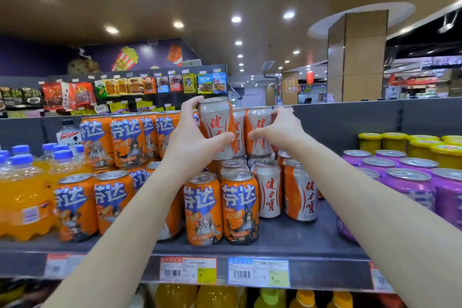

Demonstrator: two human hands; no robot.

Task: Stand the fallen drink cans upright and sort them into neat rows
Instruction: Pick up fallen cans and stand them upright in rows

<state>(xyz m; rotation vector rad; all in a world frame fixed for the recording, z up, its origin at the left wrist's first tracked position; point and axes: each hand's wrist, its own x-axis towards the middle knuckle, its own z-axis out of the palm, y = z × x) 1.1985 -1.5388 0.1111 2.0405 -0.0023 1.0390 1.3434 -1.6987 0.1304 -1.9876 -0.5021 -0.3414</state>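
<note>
My left hand (192,137) grips a white-and-orange drink can (217,122), tilted slightly, on the upper layer of stacked cans. My right hand (280,130) holds the neighbouring white-and-orange can (258,130), fingers curled round its top and thumb at its side. A third can of that kind stands between the two. Below them, more white-and-orange cans (268,187) stand upright on the grey shelf (287,237), beside upright orange soda cans (220,207).
Stacked orange cans (125,140) and orange soda bottles (22,195) fill the left. Purple cans (410,180) and yellow-lidded jars (400,142) stand at the right. Price tags (258,272) line the shelf edge. Snack packets hang on a far rack.
</note>
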